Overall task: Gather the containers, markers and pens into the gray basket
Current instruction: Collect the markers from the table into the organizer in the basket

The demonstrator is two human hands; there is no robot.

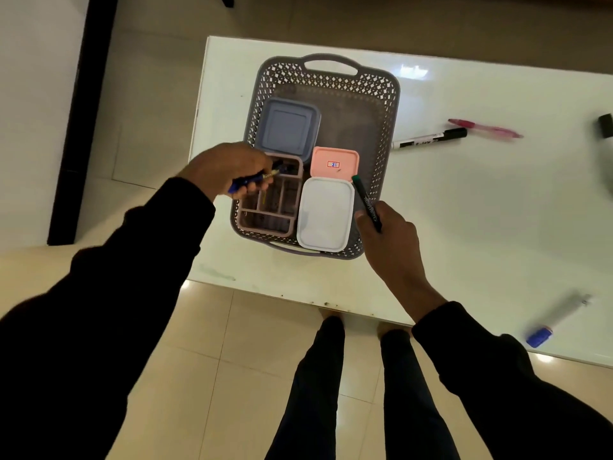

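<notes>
Basket (391, 104), gray and perforated, stood on the white surface (464, 210) toward its left end, already holding four containers. Nearest the person, a blue-capped marker (557, 318) lay blurred at the surface's near right edge, well apart from the basket. The right hand (391, 240) gripped a green-tipped marker (367, 202), its tip angled over the basket's right wall, evidently for dropping in. The left hand (232, 171) clenched a blue pen (253, 180) above the pink divided organizer (270, 202), apparently aiming it at a compartment. Beside the organizer sat the white lidded box (325, 214), with the pink lidded box (335, 162) and blue lidded box (287, 129) behind. Farther right on the surface lay a black-capped white marker (429, 138), touching or just beside a pink pen (486, 128); a dark object (605, 126) was cut off at the frame edge and could not be identified. Judged from this, the containers were done and several writing items remained outside.
</notes>
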